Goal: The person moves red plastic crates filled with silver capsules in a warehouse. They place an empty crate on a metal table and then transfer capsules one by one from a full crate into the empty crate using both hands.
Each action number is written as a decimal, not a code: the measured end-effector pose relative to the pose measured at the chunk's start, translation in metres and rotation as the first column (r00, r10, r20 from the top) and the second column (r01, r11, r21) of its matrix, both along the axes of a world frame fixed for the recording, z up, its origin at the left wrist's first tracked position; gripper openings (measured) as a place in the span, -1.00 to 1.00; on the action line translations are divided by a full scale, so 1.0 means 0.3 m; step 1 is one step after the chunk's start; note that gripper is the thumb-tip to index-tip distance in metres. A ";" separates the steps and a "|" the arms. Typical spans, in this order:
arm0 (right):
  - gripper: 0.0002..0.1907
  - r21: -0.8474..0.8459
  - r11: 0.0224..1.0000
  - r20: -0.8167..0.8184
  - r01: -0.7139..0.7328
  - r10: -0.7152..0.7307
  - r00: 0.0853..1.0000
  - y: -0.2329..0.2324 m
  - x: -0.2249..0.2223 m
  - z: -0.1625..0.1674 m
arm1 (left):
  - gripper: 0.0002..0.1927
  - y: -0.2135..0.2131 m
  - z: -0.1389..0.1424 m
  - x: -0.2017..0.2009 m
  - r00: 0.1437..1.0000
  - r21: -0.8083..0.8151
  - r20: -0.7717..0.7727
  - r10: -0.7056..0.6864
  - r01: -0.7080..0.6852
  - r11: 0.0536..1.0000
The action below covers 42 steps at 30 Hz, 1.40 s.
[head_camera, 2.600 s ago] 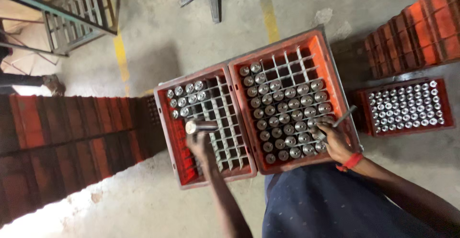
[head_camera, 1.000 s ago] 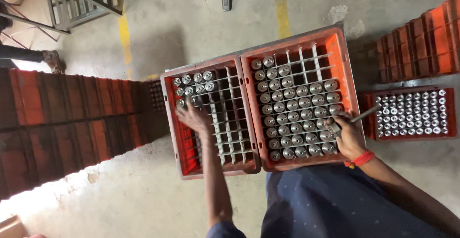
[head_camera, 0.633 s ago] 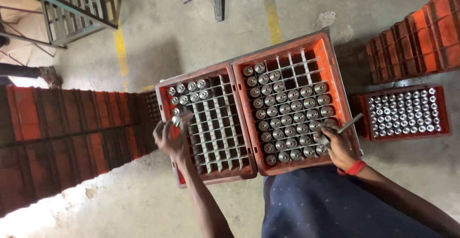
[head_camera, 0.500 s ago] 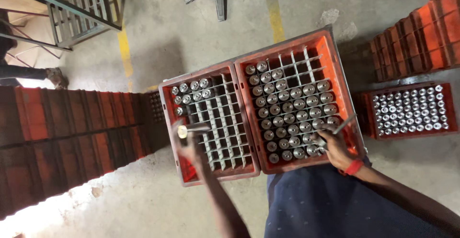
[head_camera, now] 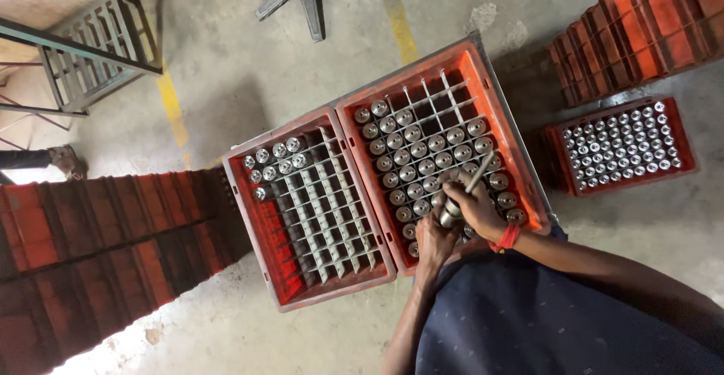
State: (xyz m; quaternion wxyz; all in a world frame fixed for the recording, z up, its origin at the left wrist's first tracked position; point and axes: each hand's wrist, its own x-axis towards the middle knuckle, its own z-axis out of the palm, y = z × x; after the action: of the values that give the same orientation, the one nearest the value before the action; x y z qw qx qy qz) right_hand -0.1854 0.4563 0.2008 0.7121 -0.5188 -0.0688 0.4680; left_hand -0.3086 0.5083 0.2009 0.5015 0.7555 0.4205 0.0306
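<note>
Head view: both hands, left hand and right hand, grasp one metal cylinder (steady it) above the right crate.

This is a factory floor: stacks of red plastic crates hold shiny metal cylinders on grey concrete floor.
</note>
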 end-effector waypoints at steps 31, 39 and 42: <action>-0.88 -0.200 0.942 -0.174 0.269 -0.304 0.937 -0.250 0.221 -0.327 | -0.45 0.869 -0.017 -0.321 0.830 0.885 0.081 0.551 -0.314 0.343; -0.88 -0.201 0.956 -0.212 0.214 -0.256 0.943 -0.269 0.185 -0.308 | -0.62 1.036 0.023 -0.527 0.762 0.898 -0.123 0.635 -0.187 0.399; -0.89 -0.214 0.956 -0.233 0.201 -0.250 0.940 -0.299 0.158 -0.287 | -0.58 0.996 0.087 -0.564 0.802 0.879 -0.028 0.597 -0.265 0.397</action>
State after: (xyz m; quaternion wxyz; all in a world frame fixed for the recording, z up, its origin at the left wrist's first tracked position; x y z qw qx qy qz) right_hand -0.1381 0.3666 0.1148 0.7120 -0.5227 0.1288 0.4509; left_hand -0.4780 0.8071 0.2270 -0.0345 0.7538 0.6148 0.2293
